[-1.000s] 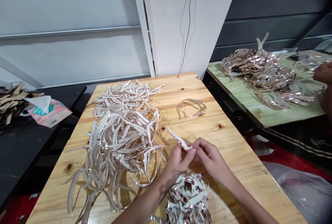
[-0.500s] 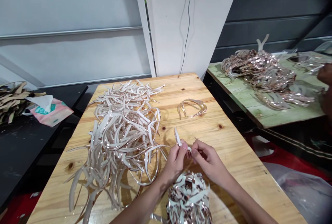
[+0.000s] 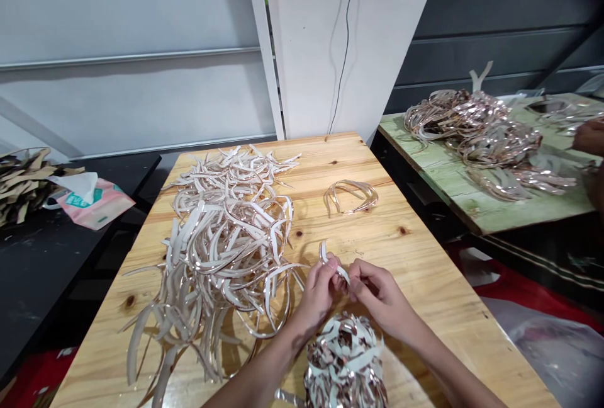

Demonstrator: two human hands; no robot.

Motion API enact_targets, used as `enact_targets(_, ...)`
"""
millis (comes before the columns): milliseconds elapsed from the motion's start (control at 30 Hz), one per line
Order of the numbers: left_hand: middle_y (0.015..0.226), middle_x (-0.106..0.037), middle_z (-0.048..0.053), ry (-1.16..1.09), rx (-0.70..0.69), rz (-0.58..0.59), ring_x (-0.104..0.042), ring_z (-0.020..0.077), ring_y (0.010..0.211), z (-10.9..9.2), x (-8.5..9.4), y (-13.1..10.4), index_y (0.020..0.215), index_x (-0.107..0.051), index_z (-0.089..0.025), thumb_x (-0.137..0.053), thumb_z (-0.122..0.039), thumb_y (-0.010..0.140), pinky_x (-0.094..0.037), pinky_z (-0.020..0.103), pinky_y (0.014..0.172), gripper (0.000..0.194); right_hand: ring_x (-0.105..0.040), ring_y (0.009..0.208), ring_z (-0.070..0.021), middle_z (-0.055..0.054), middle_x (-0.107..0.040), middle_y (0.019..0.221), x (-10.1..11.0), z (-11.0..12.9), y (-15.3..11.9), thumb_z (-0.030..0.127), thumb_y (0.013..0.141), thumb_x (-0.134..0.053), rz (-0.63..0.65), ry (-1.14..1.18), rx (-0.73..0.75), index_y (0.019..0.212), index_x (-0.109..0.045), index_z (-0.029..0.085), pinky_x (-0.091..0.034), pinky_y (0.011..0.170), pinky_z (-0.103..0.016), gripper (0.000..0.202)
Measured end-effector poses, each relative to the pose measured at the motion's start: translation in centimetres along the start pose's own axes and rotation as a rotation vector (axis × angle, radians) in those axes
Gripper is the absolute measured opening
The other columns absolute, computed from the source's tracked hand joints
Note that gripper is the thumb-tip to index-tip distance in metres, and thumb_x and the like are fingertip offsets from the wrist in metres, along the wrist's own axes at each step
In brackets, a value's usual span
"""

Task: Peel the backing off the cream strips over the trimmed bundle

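Note:
A narrow strip (image 3: pixel 340 274), white on the face I see, is stretched between my two hands above the wooden table. My left hand (image 3: pixel 321 283) pinches it, and one curved end sticks up past the fingers. Close by on the right, my right hand (image 3: pixel 376 289) has its thumb and fingers closed on the other end. Below my hands and between my forearms lies a dense bundle of white and shiny rose-gold strips (image 3: pixel 346 361). To the left spreads a large loose heap of curved white and metallic strips (image 3: pixel 231 238).
A few thin looped strips (image 3: pixel 352 197) lie on the wooden table (image 3: pixel 443 326) beyond my hands. A pink tissue pack (image 3: pixel 97 203) sits on a dark table at left. On a greenish table (image 3: pixel 438 178) at right are more shiny strips, near another person's hand (image 3: pixel 589 137).
My hands hold the strip in nearly the same spot; the part between them shows straighter, and its free end has shifted slightly. The heaps have not been disturbed.

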State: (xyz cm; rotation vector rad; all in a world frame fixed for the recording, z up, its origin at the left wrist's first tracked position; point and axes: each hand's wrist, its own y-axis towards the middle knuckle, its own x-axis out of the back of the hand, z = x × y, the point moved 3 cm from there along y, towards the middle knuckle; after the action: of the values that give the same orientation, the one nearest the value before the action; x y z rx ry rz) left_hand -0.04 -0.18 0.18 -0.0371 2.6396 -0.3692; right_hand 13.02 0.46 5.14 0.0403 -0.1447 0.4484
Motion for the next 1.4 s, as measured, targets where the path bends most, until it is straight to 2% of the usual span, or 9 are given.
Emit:
enact_targets(167, 0.057, -0.047, -0.004, -0.239, 0.030, 0.074, -0.044, 0.0110, 0.056, -1.1, -0.9, -0.1, 0.058, -0.049, -0.018, -0.066, -0.041, 0.086, -0.039, 0.023, 0.059, 0.041, -0.049, 0.066, -0.0153, 0.001, -0.054, 0.069, 0.0, 0.0, -0.2, 0.016, 0.092, -0.052, 0.007, 0.002, 0.015, 0.075, -0.052, 0.019, -0.037, 0.062, -0.027, 0.017)
enact_targets(333, 0.053, -0.047, -0.004, -0.296, 0.054, 0.076, -0.045, 0.0101, 0.053, -1.4, -1.0, 0.1, 0.055, -0.049, -0.017, -0.068, -0.040, 0.086, -0.040, 0.022, 0.055, 0.043, -0.050, 0.067, -0.0153, 0.001, -0.054, 0.071, -0.1, 0.3, -0.3, 0.013, 0.091, -0.052, 0.031, 0.028, 0.047, 0.075, -0.051, 0.019, -0.039, 0.065, -0.027, 0.017)
enact_targets(500, 0.051, -0.043, -0.006, -0.369, 0.184, 0.030, -0.042, 0.0096, 0.049, -1.4, -0.8, -0.1, 0.059, -0.049, -0.019, -0.075, -0.042, 0.081, -0.042, 0.022, 0.050, 0.041, -0.048, 0.069, -0.0147, 0.001, -0.053, 0.074, -0.1, 0.6, -0.4, 0.018, 0.096, -0.050, 0.089, 0.062, 0.052, 0.077, -0.050, 0.020, -0.038, 0.065, -0.026, 0.020)
enact_targets(600, 0.050, -0.040, -0.007, -0.409, 0.242, 0.058, -0.041, 0.0097, 0.046, -1.6, -1.0, -0.2, 0.059, -0.047, -0.020, -0.077, -0.043, 0.078, -0.043, 0.023, 0.047, 0.043, -0.045, 0.069, -0.0141, 0.001, -0.051, 0.075, -0.1, 0.8, -0.5, 0.023, 0.100, -0.050, 0.120, 0.080, 0.060, 0.077, -0.047, 0.020, -0.037, 0.064, -0.026, 0.023)
enact_targets(767, 0.051, -0.041, -0.007, -0.445, 0.227, 0.122, -0.040, 0.0100, 0.043, -1.7, -1.1, 0.1, 0.058, -0.044, -0.020, -0.073, -0.041, 0.081, -0.042, 0.024, 0.043, 0.042, -0.046, 0.071, -0.0142, 0.001, -0.051, 0.077, -0.2, 1.0, -0.5, 0.027, 0.102, -0.049, 0.162, 0.094, 0.091, 0.078, -0.046, 0.020, -0.037, 0.066, -0.026, 0.025)
enact_targets(1033, 0.052, -0.036, -0.008, -0.593, 0.237, 0.180, -0.037, 0.0066, 0.046, -1.4, -0.9, 0.5, 0.062, -0.040, -0.019, -0.068, -0.032, 0.085, -0.033, 0.018, 0.045, 0.039, -0.042, 0.066, -0.0139, 0.002, -0.047, 0.071, 0.0, 1.3, -0.6, 0.024, 0.098, -0.050, 0.226, 0.041, 0.110, 0.074, -0.044, 0.021, -0.035, 0.063, -0.026, 0.025)
enact_targets(1233, 0.048, -0.033, -0.009, -0.534, 0.276, 0.126, -0.029, 0.0061, 0.040, -1.2, -0.6, 0.6, 0.061, -0.036, -0.020, -0.071, -0.037, 0.081, -0.024, 0.018, 0.038, 0.044, -0.042, 0.064, -0.0151, 0.001, -0.047, 0.067, -0.1, 1.5, -1.0, 0.027, 0.093, -0.053, 0.253, 0.080, 0.133, 0.070, -0.043, 0.021, -0.033, 0.061, -0.028, 0.026)
enact_targets(1400, 0.049, -0.036, -0.009, -0.527, 0.268, 0.047, -0.036, 0.0060, 0.042, -1.2, -0.6, 0.7, 0.061, -0.037, -0.020, -0.077, -0.040, 0.077, -0.028, 0.017, 0.040, 0.048, -0.044, 0.065, -0.0165, 0.000, -0.047, 0.067, -0.3, 2.0, -1.0, 0.023, 0.086, -0.057, 0.261, 0.095, 0.148, 0.067, -0.040, 0.022, -0.033, 0.063, -0.029, 0.025)
